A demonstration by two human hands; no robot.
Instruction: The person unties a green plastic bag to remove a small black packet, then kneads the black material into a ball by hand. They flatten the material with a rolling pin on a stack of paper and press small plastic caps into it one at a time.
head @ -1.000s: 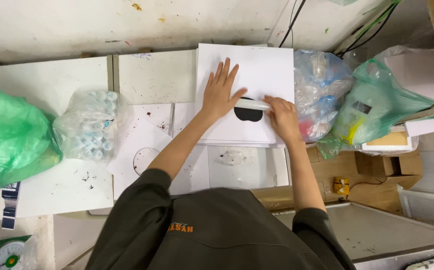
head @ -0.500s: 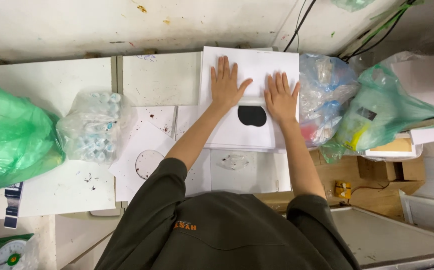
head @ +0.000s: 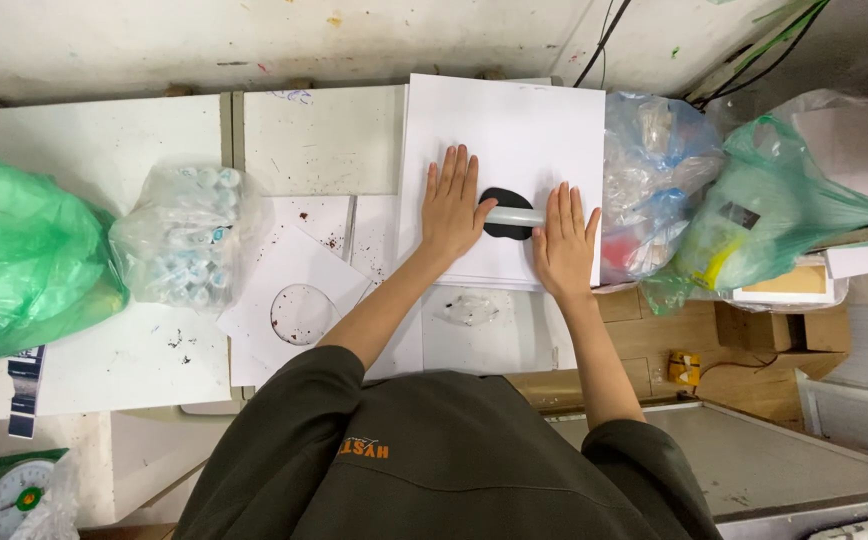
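Both hands slid down | left hand (head: 451, 207), right hand (head: 562, 240) flat, open | pale tube (head: 514, 215) between | black oval (head: 502, 199) | white sheet (head: 514, 120)

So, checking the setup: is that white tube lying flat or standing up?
Lying flat: the white tube rests lengthwise across the black patch, between both hands.

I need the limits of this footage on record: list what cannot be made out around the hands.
- Head view: left hand and right hand cover both ends of the pale tube.
- The tube crosses the black oval patch, hiding its middle.
- Clear bag: small capped items, too small to identify.
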